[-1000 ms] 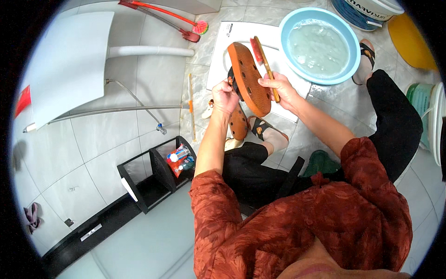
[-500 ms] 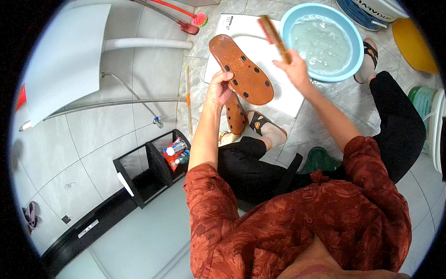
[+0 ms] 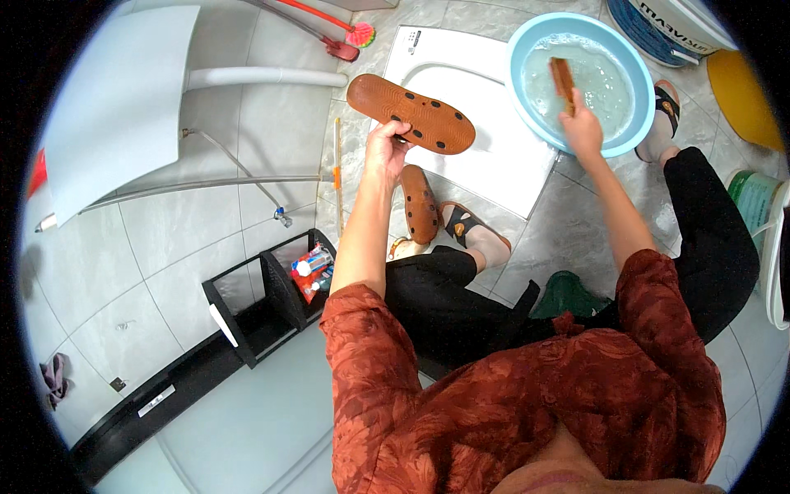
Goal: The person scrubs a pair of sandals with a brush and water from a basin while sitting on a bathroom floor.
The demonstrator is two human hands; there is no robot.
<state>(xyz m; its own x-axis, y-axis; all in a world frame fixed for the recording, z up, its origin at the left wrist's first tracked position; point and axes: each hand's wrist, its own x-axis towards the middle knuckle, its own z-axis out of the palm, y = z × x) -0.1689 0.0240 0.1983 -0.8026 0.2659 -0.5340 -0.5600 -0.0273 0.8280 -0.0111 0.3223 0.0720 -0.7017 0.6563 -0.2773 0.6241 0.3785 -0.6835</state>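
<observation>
My left hand [image 3: 387, 151] grips a brown slipper [image 3: 424, 119] at its middle, the patterned sole with black oval spots turned up. It is held above a white squat toilet pan [image 3: 502, 169]. In my right hand [image 3: 583, 130] is a wooden-backed scrubbing brush [image 3: 563, 81], held by its handle over a light blue basin [image 3: 516, 74]. Cloudy, sudsy water [image 3: 605, 99] fills part of the basin; whether the brush touches it I cannot tell. A second brown slipper [image 3: 420, 206], also with dark spots, stands beside my sandalled foot [image 3: 485, 239].
A black open shelf [image 3: 271, 284] holding packets and tubes [image 3: 313, 267] stands at left. Long-handled brushes [image 3: 346, 45] lean at the far wall. Right of the basin are a white bucket with a blue hose [image 3: 650, 33], a yellow tub [image 3: 745, 99] and a green-labelled bucket [image 3: 753, 202].
My right hand has swung the brush rightward and down from beside the slipper to over the basin. The slipper in my left hand has turned flatter and shifted slightly left.
</observation>
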